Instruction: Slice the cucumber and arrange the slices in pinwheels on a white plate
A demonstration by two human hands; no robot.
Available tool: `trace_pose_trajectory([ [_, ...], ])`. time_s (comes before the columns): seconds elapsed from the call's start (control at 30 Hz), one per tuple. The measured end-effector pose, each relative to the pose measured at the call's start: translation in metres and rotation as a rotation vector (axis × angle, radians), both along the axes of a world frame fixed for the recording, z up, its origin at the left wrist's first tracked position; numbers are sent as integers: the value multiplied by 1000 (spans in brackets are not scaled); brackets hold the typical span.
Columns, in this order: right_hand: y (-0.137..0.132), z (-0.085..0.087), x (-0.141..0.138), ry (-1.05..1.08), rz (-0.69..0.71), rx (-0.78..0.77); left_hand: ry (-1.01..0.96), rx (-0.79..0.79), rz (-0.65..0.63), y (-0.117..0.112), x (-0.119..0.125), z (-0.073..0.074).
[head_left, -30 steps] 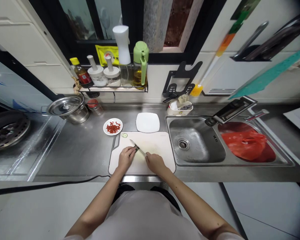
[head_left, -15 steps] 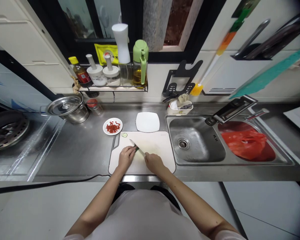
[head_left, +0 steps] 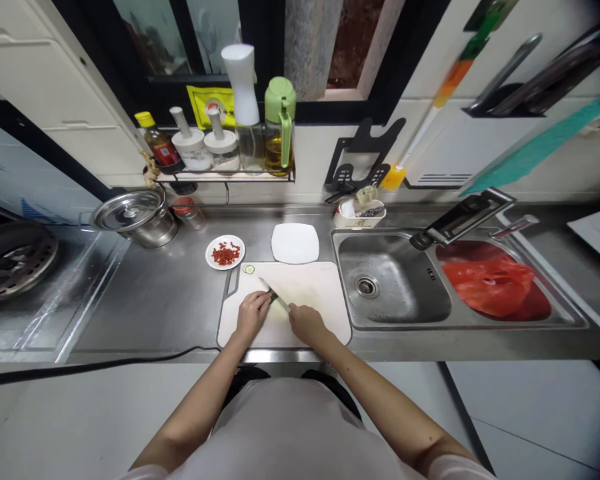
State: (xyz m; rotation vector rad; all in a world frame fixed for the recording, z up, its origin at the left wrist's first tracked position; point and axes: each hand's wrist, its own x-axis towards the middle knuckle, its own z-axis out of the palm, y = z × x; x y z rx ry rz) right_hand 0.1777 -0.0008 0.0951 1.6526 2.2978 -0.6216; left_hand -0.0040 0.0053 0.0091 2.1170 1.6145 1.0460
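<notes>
A white cutting board point(head_left: 325, 287) lies on the steel counter in front of me. My right hand point(head_left: 306, 323) is closed around the handle of a knife point(head_left: 282, 302), whose blade points up and to the left. Against that blade, a short dark green piece of cucumber point(head_left: 273, 295) is held down by the fingers of my left hand point(head_left: 253, 313); most of the piece is hidden. Thin pale cucumber slices point(head_left: 249, 269) rest at the board's upper left corner.
Behind the board stand a white plate point(head_left: 295, 244) and a small plate point(head_left: 209, 256) of chopped red bits. A steel sink point(head_left: 395, 280) is to the right, with a red bag point(head_left: 495, 287) in its second basin. A lidded pot point(head_left: 153, 227) stands at left, below a seasoning rack point(head_left: 215, 177).
Almost nothing differs. Both hands, the knife and the cucumber keep their places on the board; the view has shifted very slightly.
</notes>
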Motion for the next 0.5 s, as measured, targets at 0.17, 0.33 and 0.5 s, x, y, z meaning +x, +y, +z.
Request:
trace_pose_trajectory([
  [0.17, 2, -6, -3, 22, -6, 29, 3, -1, -1, 1, -1, 0],
  [0.33, 6, -10, -7, 36, 0, 27, 12, -4, -5, 2, -2, 0],
  [0.5, 5, -7, -6, 23, -1, 24, 5, -5, -4, 2, -2, 1],
])
